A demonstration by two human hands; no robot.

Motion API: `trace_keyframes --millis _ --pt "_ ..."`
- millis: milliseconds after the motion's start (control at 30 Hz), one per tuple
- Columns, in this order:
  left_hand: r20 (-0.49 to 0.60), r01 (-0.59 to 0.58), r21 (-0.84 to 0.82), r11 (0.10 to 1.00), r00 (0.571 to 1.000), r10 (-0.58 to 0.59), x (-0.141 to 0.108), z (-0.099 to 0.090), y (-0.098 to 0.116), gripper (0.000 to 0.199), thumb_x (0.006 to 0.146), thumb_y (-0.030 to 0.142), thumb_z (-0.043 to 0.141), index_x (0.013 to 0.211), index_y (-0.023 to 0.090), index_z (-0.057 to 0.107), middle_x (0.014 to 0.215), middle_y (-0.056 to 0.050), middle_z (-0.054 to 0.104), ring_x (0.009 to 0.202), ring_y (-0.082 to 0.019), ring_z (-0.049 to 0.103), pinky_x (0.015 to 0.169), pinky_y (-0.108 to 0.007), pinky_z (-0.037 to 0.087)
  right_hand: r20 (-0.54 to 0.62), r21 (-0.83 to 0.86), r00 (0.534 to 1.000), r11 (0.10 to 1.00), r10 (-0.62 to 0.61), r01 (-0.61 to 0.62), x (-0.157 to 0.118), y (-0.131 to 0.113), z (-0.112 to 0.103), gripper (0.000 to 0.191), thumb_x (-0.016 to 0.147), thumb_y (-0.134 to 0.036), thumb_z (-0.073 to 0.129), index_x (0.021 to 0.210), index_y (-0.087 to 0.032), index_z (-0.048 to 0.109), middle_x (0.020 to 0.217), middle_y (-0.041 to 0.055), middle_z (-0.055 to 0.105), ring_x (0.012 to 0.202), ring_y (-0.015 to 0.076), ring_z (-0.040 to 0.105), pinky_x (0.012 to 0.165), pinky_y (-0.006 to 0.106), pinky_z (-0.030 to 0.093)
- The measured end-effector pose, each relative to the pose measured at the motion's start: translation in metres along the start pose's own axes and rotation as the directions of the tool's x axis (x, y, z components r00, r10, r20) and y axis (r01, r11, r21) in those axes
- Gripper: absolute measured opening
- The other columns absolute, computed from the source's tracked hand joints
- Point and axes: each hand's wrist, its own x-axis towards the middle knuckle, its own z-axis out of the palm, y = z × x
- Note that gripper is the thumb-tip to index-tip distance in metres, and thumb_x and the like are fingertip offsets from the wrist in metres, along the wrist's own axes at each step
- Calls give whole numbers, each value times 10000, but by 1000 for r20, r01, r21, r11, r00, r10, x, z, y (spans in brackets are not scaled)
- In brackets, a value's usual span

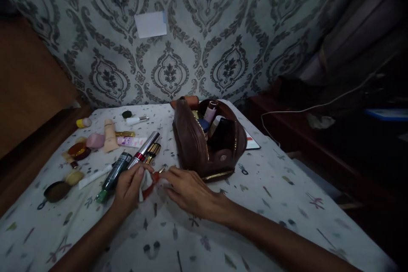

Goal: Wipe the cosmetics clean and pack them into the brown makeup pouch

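Note:
My left hand [129, 185] is closed, gripping a crumpled white cloth or tissue [145, 182]. Against the cloth lies a small red-orange item [150, 190] whose kind I cannot make out. My right hand [191, 191] reaches in from the other side, fingers curled together at that red item; what they pinch is blurred. Just beyond my left hand lie a dark bottle with a green end [116, 172], a silver tube with a red band [145, 149] and gold-and-black tubes [153, 153]. Behind my right hand stands an unzipped brown leather bag [191, 144], holding a pinkish bottle [211, 111] and other containers.
More cosmetics spread to the left: a beige tube [110, 136], a pink sponge-like piece [95, 140], an amber round container [78, 151], a dark round brush or pad [57, 191] and a yellow-and-white bottle [83, 123]. The patterned cloth [255, 229] covers the table, against a papered wall.

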Motion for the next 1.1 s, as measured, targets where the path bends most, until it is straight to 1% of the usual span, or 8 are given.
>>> trace_keyframes --millis 167,367,500,633,767,900,1000,1100 --pt "-46 -49 7 999 998 49 4 -7 0 416 952 508 435 822 176 650 700 -31 664 639 -173 595 645 -289 492 48 -92 993 991 104 -100 21 -6 19 247 954 -263 572 1194 -205 568 1200 74 595 935 201 656 671 294 447" --pt "-247 -95 44 994 964 103 20 -27 0 332 935 450 482 784 189 620 580 23 566 589 -150 541 640 -268 455 111 -132 983 983 146 -131 33 -8 28 242 975 -255 553 1210 -203 583 1225 102 573 1043 236 635 725 323 496" --pt "-362 -64 170 983 924 123 35 -51 -5 282 881 442 535 813 185 631 562 44 545 556 -138 510 599 -254 423 118 -183 983 976 139 -116 39 -6 30 235 994 -155 452 1157 -200 616 1160 106 604 1006 221 638 746 318 503" --pt "-318 -68 370 927 928 195 42 -69 -15 282 854 436 578 854 177 689 727 5 684 678 -164 607 675 -261 457 84 -209 989 972 124 -104 51 -5 36 240 985 -135 443 1126 -196 628 1169 105 602 1018 220 628 783 312 512" --pt "-68 -138 673 727 967 246 37 -66 -17 289 917 428 560 971 194 720 953 -52 728 906 -218 675 763 -283 460 -3 -156 994 982 111 -110 62 -6 46 332 967 -82 422 1215 -193 613 1220 115 593 1065 218 604 886 327 511" --pt "135 -143 899 415 990 49 30 -50 -8 267 957 407 530 1039 214 696 981 -76 662 938 -247 652 648 -290 440 -69 -87 987 984 147 -153 64 -6 56 388 964 -73 420 1300 -175 585 1234 134 599 1130 231 576 982 360 490" --pt "194 -174 938 300 980 -38 25 -40 -3 237 940 318 559 1122 192 643 1085 -106 631 1024 -270 615 685 -312 474 -114 -12 983 989 143 -145 61 -3 62 380 925 -76 488 1279 -153 604 1221 136 602 1158 240 562 1028 365 472" --pt "173 -156 966 208 983 -68 22 -36 -3 230 948 280 514 1087 147 641 1105 -146 619 1039 -294 602 699 -342 496 -159 57 978 990 133 -126 58 0 62 394 883 -76 519 1255 -164 614 1187 122 603 1123 231 569 1018 349 479"
